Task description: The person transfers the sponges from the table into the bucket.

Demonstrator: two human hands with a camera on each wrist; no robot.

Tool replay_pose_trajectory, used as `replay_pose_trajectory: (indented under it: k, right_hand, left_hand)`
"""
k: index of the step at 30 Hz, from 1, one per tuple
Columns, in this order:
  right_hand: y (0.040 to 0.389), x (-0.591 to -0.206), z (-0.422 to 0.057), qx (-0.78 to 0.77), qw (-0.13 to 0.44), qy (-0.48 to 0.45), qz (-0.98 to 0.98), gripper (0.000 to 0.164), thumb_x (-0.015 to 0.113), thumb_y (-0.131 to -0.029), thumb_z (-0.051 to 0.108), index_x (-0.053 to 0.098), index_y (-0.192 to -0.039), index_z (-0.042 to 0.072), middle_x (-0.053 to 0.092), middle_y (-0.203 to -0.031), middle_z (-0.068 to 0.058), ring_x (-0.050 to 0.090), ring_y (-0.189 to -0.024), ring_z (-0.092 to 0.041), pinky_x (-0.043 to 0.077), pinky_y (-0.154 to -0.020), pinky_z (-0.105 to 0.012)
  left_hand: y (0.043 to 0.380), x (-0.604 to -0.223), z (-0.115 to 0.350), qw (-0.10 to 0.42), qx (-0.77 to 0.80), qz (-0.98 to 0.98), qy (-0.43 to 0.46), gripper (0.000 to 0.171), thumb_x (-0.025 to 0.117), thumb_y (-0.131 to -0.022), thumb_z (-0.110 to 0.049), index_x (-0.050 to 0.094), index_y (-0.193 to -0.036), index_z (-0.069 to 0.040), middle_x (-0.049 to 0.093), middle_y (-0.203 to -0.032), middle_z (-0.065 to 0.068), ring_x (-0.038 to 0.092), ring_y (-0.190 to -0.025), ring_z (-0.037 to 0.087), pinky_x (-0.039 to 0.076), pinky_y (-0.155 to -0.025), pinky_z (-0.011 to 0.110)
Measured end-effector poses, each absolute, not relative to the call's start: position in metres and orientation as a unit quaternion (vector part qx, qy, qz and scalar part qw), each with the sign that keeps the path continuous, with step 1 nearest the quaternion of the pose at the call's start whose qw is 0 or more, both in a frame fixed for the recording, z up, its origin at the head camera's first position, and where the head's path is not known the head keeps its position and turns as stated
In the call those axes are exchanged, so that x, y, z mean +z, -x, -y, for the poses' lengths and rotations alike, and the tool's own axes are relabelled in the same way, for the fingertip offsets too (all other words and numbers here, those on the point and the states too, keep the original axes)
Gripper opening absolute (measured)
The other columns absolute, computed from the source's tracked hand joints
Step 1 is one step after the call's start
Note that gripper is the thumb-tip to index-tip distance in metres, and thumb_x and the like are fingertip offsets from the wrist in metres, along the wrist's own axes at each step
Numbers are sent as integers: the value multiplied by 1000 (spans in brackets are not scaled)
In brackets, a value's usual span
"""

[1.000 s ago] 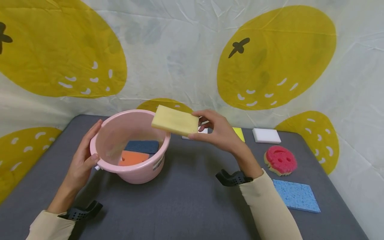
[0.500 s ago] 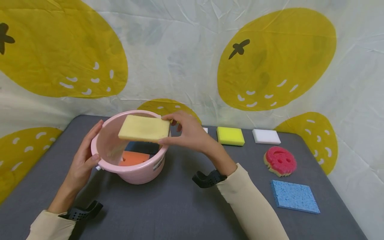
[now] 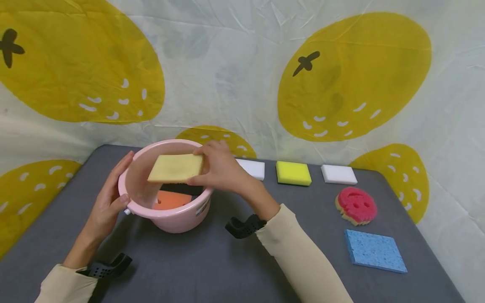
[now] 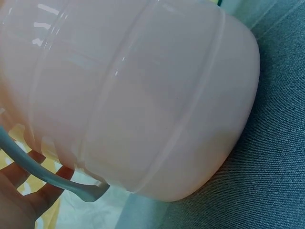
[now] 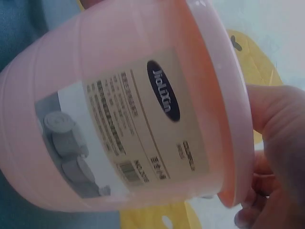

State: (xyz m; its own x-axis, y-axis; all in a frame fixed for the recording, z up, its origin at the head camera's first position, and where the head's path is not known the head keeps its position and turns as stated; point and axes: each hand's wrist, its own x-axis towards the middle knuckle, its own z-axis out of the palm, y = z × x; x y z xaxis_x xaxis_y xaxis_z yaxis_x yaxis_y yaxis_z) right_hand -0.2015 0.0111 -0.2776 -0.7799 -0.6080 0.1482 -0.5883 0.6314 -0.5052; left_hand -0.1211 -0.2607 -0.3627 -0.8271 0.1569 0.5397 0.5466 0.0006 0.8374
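A pink bucket (image 3: 174,219) stands tilted toward me on the dark grey table. My left hand (image 3: 107,202) holds its left side, thumb at the rim and fingers along the outside wall. In the left wrist view a grey handle (image 4: 57,179) crosses in front of those fingers. Over the mouth of the bucket, a pale yellow rectangular sponge (image 3: 176,167) is pinched at its right end between the thumb and fingers of my right hand (image 3: 223,170). Inside lie an orange sponge (image 3: 171,199) and a dark blue one (image 3: 185,188), partly hidden.
Along the back lie a white sponge (image 3: 253,169), a yellow sponge with a dark underside (image 3: 293,172) and another white block (image 3: 339,174). A round pink smiling-face sponge (image 3: 356,205) and a speckled blue sponge (image 3: 375,250) lie at the right.
My right hand has carried the pale yellow sponge leftward from the bucket's right rim and lowered it over the opening. The left hand has kept its hold on the bucket.
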Motion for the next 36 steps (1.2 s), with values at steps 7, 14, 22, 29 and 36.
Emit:
replay_pose_trajectory:
  k: [7, 14, 22, 29, 36]
  right_hand:
    - [200, -277, -3, -199, 7, 335, -921, 61, 79, -72, 46, 62, -119, 11, 47, -116, -3, 37, -104, -19, 37, -82, -29]
    - [200, -274, 2, -135, 24, 352, -926, 54, 76, -76, 45, 63, -118, 14, 51, -118, -3, 37, -105, -19, 34, -91, -33]
    - [196, -266, 7, -72, 39, 346, -935, 48, 76, -77, 43, 65, -117, 18, 53, -114, 0, 37, -104, -19, 35, -83, -33]
    - [192, -265, 15, -16, 32, 330, -943, 41, 77, -75, 43, 66, -107, 19, 52, -102, 1, 37, -101, -21, 32, -94, -47]
    - [190, -262, 18, 4, 53, 355, -933, 18, 76, -79, 38, 68, -88, 25, 52, -87, 7, 34, -98, -21, 29, -81, -43]
  left_hand:
    - [122, -362, 261, 146, -665, 688, 253, 74, 52, -83, 1, 22, -151, -3, 14, -157, 13, 18, -136, 28, 36, -100, 18]
    - [121, -362, 260, 143, -660, 696, 245, 75, 51, -82, 0, 22, -151, -4, 13, -157, 13, 18, -136, 27, 36, -100, 17]
    - [120, -361, 260, 141, -657, 700, 242, 75, 51, -83, 0, 22, -152, -5, 13, -158, 13, 18, -137, 27, 36, -99, 17]
    - [118, -358, 259, 134, -656, 706, 231, 75, 52, -83, -2, 22, -152, -7, 13, -158, 12, 17, -138, 27, 36, -99, 17]
    - [118, -359, 258, 131, -658, 702, 237, 76, 52, -83, -2, 21, -152, -7, 12, -158, 12, 19, -136, 27, 37, -98, 17]
